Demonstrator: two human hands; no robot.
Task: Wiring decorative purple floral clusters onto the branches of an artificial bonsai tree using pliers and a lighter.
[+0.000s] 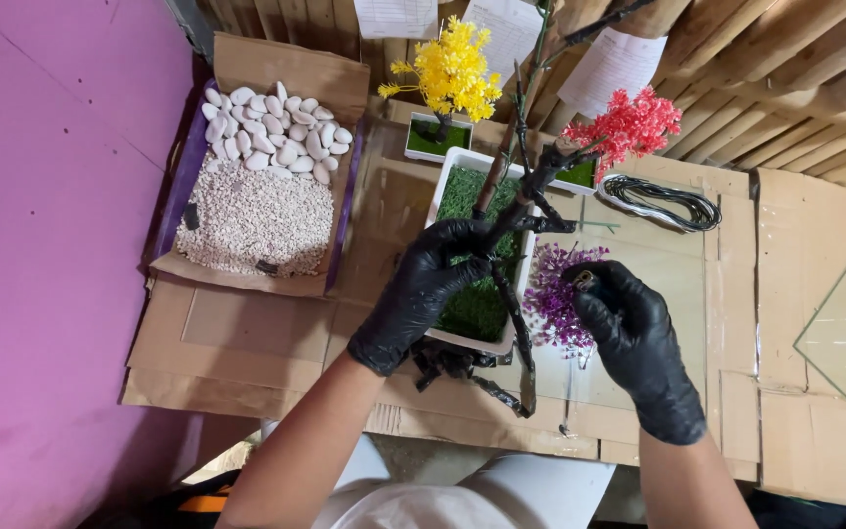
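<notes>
- My black-gloved left hand (423,294) has its fingers clamped on a dark, gnarled artificial branch (516,220) that lies across the white rectangular planter of green moss (472,294).
- My gloved right hand (634,328) pinches a small purple plastic flower sprig (555,294) just beside the planter, over the cardboard-covered table (247,333).

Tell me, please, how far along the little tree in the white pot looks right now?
Done: the white pot already holds green moss. In hand: the left hand has a grip on the dark branch over the pot; the right hand pinches something small beside a purple sprig. Left: the branch looks bare, and the pebbles and gravel sit in their tray.
</notes>
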